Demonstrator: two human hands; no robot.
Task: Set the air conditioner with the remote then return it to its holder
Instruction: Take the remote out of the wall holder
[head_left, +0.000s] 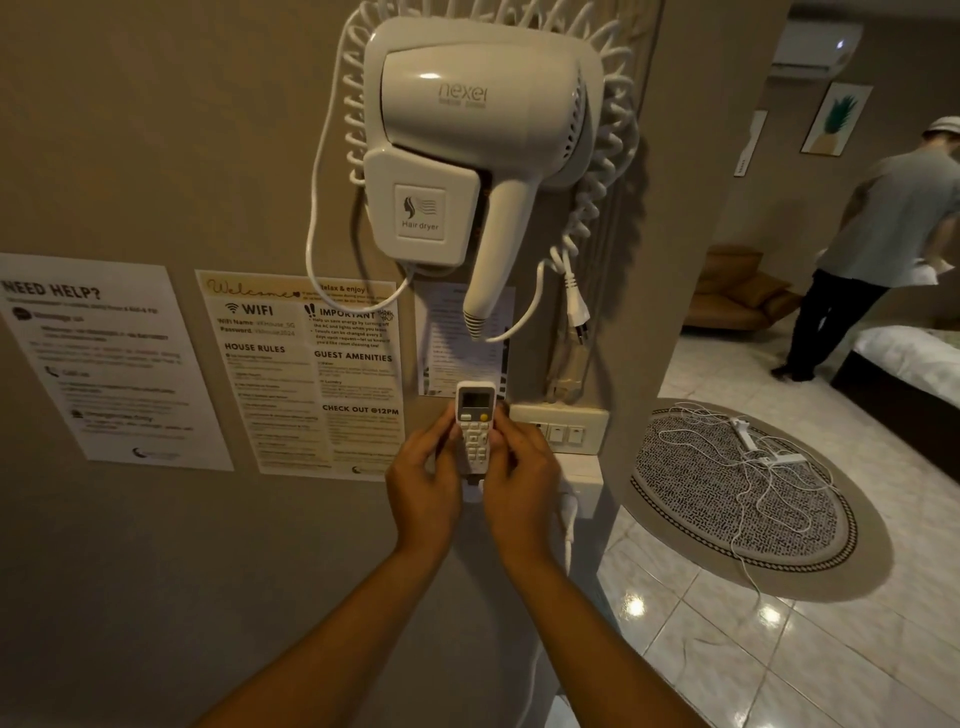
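1. Head view: we held the remote (474, 428), upright at lower centre, pinched by its long edges between the left hand (426, 486) and right hand (519, 486); it looked light, rigid and smooth.
2. Its holder (471, 489) was mostly hidden below; the air conditioner (815, 49) hung at upper right, above a glossy tile floor (779, 649).

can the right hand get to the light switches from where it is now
Probably yes. The right hand grips the remote along with the left hand, and the switch panel sits just to its right on the wall, nothing between. It would have to let go first.
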